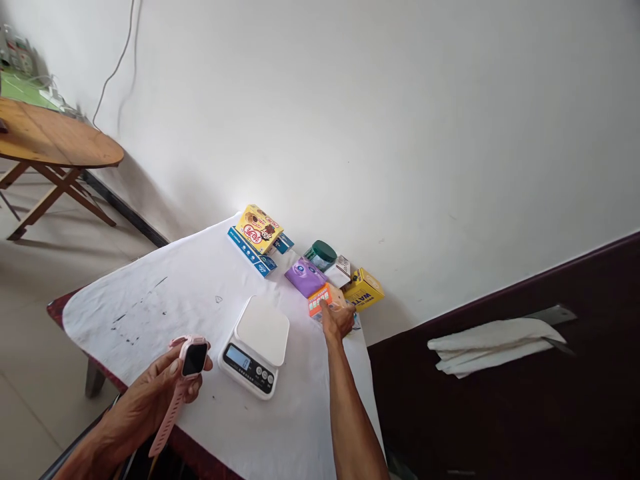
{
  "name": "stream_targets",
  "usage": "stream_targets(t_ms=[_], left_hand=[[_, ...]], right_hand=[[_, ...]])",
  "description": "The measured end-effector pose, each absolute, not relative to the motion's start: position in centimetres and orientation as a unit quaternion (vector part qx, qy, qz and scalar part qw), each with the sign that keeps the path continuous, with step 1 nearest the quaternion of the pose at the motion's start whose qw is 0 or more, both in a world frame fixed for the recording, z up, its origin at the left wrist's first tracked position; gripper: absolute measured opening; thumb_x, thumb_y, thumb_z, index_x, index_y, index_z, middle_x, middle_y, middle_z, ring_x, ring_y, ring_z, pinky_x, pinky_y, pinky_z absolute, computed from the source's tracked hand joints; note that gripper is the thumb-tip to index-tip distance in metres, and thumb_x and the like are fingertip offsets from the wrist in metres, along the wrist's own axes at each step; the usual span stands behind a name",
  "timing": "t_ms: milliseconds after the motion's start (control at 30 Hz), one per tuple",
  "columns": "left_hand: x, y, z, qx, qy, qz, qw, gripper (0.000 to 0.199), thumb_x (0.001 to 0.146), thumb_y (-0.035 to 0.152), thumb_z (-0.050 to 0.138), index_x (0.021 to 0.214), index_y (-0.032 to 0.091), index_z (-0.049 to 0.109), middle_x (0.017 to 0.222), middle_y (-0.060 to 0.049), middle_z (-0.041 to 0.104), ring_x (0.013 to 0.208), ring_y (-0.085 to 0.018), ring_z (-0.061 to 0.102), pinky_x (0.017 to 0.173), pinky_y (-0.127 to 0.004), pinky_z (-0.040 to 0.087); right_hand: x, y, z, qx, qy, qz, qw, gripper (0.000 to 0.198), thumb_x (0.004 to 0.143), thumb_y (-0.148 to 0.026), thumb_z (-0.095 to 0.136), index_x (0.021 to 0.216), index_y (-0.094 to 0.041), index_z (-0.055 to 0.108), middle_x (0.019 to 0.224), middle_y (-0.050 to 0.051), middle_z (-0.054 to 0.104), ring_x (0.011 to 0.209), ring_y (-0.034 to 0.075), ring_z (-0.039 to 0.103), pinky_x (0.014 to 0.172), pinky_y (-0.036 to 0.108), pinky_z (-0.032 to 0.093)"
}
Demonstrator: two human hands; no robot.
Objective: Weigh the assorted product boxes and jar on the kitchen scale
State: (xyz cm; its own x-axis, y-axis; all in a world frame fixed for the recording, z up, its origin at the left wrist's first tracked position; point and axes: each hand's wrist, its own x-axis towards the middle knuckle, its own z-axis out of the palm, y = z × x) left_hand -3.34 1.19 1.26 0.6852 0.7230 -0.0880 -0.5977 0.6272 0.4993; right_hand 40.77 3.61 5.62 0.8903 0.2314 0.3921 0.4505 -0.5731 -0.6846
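A pink smartwatch point(194, 360) with a dark screen is held in my left hand point(155, 383), fingers closed around it, its strap hanging down over the table's front edge. At the far right of the table, my right hand point(339, 321) grips a small orange box point(320, 301), thumb on its front; the other fingers are partly hidden. Between the two hands stands a white kitchen scale point(263, 330), its plate bare and its display lit. Just behind the orange box lies a purple packet point(305, 276), and a yellow box point(364, 291) stands to its right.
Behind the scale, a yellow snack box point(259, 228) rests on a blue-and-white box point(253, 255). A green-lidded jar point(321, 254) and a white box point(339, 271) stand near the wall. A white cloth point(495, 343) hangs at right; a wooden folding table point(60, 137) stands at left.
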Motion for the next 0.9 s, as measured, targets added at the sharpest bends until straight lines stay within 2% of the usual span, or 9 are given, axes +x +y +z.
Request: stream_targets(t_ms=[167,267,367,433,567,733,900], left_hand=[[-3.2,1.2,1.8,0.209,0.123,0.373,0.896,0.036,0.084,0.041,0.085,0.114,0.022,0.081,0.105,-0.008,0.074,0.071,-0.011,0.057,0.066,-0.023,0.047],[-3.3,1.1,2.1,0.214,0.118,0.375,0.894,0.036,0.084,0.041,0.085,0.114,0.021,0.081,0.105,-0.008,0.075,0.071,-0.012,0.057,0.066,-0.023,0.047],[-3.4,1.1,2.2,0.227,0.12,0.375,0.891,0.038,0.084,0.042,0.086,0.115,0.02,0.081,0.105,-0.008,0.075,0.071,-0.012,0.058,0.066,-0.023,0.047],[-3.5,1.1,2.3,0.231,0.123,0.375,0.889,0.037,0.084,0.041,0.086,0.113,0.019,0.081,0.105,-0.008,0.074,0.072,-0.012,0.058,0.066,-0.023,0.047],[-3.4,1.1,2.4,0.222,0.121,0.378,0.891,0.035,0.084,0.041,0.086,0.112,0.021,0.082,0.103,-0.008,0.076,0.071,-0.011,0.058,0.066,-0.023,0.046],[-3.3,1.1,2.4,0.2,0.12,0.375,0.897,0.04,0.079,0.041,0.09,0.112,0.02,0.082,0.101,-0.009,0.078,0.07,-0.011,0.059,0.066,-0.024,0.046],[-3.3,1.1,2.2,0.186,0.113,0.371,0.903,0.04,0.079,0.04,0.09,0.112,0.02,0.082,0.101,-0.009,0.079,0.07,-0.011,0.059,0.067,-0.024,0.046]], right_hand=[[37.4,-0.9,6.2,-0.869,-0.217,-0.122,0.428,0.078,0.059,-0.053,0.081,0.125,-0.016,0.06,0.112,0.022,0.075,0.11,0.044,0.068,0.095,0.053,0.052],[34.5,-3.6,7.3,-0.839,-0.258,-0.108,0.466,0.08,0.062,-0.061,0.083,0.128,-0.019,0.061,0.117,0.017,0.075,0.108,0.039,0.07,0.091,0.048,0.056],[31.3,-4.9,8.8,-0.77,-0.327,-0.034,0.547,0.081,0.064,-0.059,0.087,0.131,-0.021,0.06,0.123,0.015,0.074,0.108,0.034,0.071,0.084,0.042,0.06],[29.2,-5.0,9.5,-0.739,-0.369,0.027,0.563,0.079,0.066,-0.055,0.089,0.131,-0.021,0.059,0.125,0.014,0.072,0.109,0.033,0.07,0.083,0.041,0.061],[26.2,-4.1,9.5,-0.73,-0.426,0.096,0.526,0.071,0.067,-0.048,0.089,0.127,-0.024,0.059,0.122,0.012,0.072,0.106,0.03,0.07,0.083,0.04,0.062],[25.2,-3.7,9.3,-0.735,-0.453,0.103,0.494,0.072,0.069,-0.048,0.087,0.129,-0.025,0.057,0.124,0.012,0.07,0.107,0.03,0.069,0.084,0.041,0.062],[26.0,-4.4,11.0,-0.747,-0.47,0.133,0.452,0.094,0.07,-0.056,0.087,0.147,-0.025,0.044,0.147,0.017,0.057,0.127,0.034,0.061,0.09,0.045,0.06]])
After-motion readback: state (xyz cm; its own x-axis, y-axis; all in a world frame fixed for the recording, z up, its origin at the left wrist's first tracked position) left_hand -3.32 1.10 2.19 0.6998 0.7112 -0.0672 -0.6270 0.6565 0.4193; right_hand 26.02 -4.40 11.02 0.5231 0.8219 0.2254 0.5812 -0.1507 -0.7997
